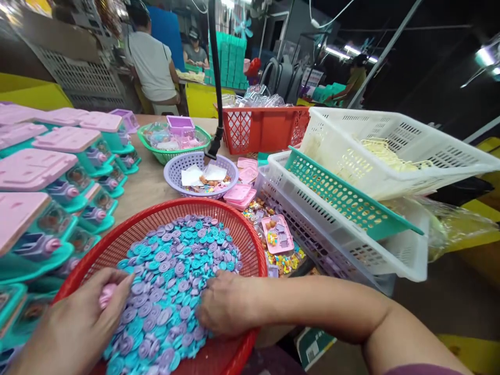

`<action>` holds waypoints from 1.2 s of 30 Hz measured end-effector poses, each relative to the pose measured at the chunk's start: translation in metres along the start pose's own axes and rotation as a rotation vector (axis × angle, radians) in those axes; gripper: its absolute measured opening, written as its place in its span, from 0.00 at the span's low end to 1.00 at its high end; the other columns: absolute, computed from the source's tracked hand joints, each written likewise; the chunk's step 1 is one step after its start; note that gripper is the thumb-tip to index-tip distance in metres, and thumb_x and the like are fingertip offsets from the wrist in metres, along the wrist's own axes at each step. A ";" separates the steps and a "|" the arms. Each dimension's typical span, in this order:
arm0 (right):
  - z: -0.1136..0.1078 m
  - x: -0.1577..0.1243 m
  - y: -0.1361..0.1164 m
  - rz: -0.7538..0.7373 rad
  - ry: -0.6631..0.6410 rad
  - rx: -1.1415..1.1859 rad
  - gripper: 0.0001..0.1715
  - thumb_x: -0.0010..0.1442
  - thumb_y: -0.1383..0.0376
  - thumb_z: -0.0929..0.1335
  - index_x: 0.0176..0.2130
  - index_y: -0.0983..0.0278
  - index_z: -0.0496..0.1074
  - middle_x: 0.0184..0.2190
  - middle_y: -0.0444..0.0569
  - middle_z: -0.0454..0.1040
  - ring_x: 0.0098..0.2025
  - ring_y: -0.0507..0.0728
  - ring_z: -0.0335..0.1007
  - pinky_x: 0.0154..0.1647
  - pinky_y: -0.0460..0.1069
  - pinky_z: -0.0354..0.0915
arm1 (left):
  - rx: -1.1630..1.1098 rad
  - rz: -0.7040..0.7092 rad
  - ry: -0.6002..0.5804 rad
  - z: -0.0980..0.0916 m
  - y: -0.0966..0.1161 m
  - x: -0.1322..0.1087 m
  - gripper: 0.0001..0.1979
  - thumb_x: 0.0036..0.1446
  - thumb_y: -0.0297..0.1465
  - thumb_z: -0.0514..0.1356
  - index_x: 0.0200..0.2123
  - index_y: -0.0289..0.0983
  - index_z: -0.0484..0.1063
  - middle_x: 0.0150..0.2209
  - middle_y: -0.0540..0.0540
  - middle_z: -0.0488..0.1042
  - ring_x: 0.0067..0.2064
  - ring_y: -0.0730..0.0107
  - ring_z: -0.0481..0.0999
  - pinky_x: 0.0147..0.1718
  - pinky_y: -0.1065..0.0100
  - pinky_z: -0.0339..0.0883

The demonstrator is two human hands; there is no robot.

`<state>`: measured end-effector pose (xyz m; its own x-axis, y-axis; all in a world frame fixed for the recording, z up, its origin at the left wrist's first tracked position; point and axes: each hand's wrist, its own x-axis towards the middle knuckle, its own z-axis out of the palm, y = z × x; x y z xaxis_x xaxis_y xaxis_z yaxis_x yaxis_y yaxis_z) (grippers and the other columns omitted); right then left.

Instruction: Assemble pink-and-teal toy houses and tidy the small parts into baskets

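A crowded wooden counter [150, 182] is seen in a dim workshop, where other people are at work at benches in the background beside stacked teal crates [230, 62]. Rows of teal toy sets with pink lids [58, 172] are lined up along the left, while white slotted baskets [375, 177] and a red crate [261, 127] are stacked on the right — a lilac basket [201, 174] and a green one [174, 140] are set between them. A round red basket [172, 219] at the near edge is filled with small teal and purple discs [175, 281]. The left hand [84, 325] is loosely curled around a small pink piece [106, 295] and rests at the pile's left edge; the right hand [228, 310] is pressed palm-down into the discs, its fingers bent and buried, so whether anything is gripped cannot be told.
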<state>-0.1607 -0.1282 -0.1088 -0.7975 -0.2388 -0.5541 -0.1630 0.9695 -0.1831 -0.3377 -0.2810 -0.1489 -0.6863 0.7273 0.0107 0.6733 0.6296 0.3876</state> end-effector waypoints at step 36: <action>0.002 0.019 0.053 0.073 -0.001 -0.176 0.15 0.64 0.72 0.61 0.40 0.68 0.76 0.42 0.55 0.78 0.44 0.60 0.71 0.42 0.53 0.66 | -0.557 -0.124 -0.026 -0.024 0.031 -0.009 0.14 0.62 0.43 0.56 0.34 0.38 0.71 0.28 0.52 0.70 0.24 0.76 0.65 0.23 0.72 0.58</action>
<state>-0.1831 -0.0815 -0.1303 -0.8102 -0.1674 -0.5617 -0.2041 0.9789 0.0027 -0.3169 -0.2742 -0.1148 -0.7395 0.6677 -0.0857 0.3364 0.4768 0.8121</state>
